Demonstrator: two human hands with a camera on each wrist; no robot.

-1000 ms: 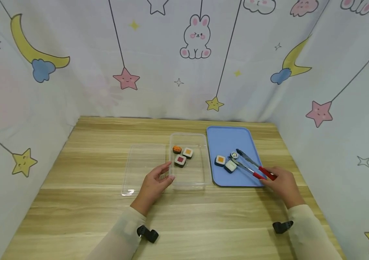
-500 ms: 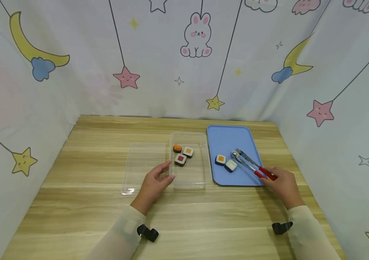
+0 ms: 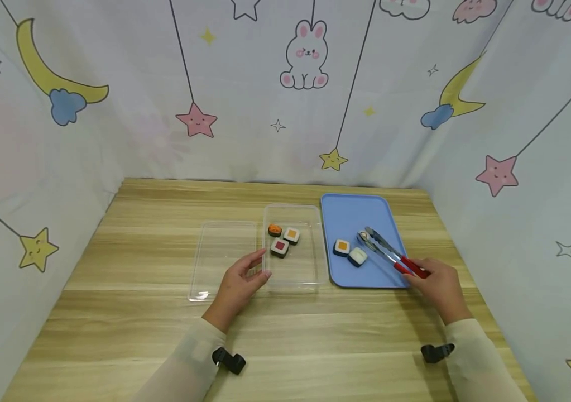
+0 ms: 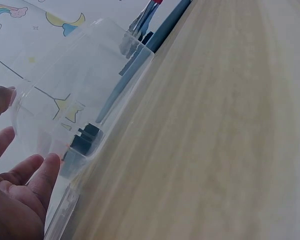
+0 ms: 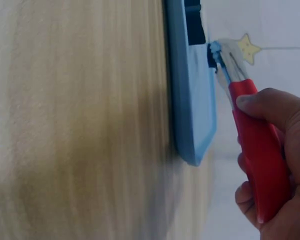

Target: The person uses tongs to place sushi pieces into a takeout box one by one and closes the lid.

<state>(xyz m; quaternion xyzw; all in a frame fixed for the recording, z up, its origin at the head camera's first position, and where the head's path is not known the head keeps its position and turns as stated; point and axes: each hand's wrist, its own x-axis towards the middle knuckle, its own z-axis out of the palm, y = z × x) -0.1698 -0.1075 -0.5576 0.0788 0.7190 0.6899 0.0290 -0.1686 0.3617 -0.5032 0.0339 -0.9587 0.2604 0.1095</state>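
Observation:
My right hand [image 3: 436, 286] grips red-handled metal tongs [image 5: 257, 150] over the blue tray [image 3: 355, 209]. The tong tips close around a small round sushi roll [image 3: 363, 235], mostly hidden by the metal. Just left of it on the tray sit a sushi piece with an orange centre [image 3: 341, 247] and one with a pale top [image 3: 358, 257]. My left hand [image 3: 239, 282] touches the near left side of the clear plastic container [image 3: 310, 273], fingers spread. Inside are an orange-topped sushi [image 3: 274, 229], an orange-centred one [image 3: 292, 235] and a red-centred one [image 3: 279, 247].
A clear plastic lid [image 3: 222, 257] lies flat left of the container, partly behind my left hand. The blue tray stands close to the container's right side. All rest on a wooden table [image 3: 285, 346], with a patterned curtain [image 3: 245, 139] behind and at both sides.
The tongs' arms have drawn together around the small round roll, their tips having been apart on either side of it. My left hand and the container stay put.

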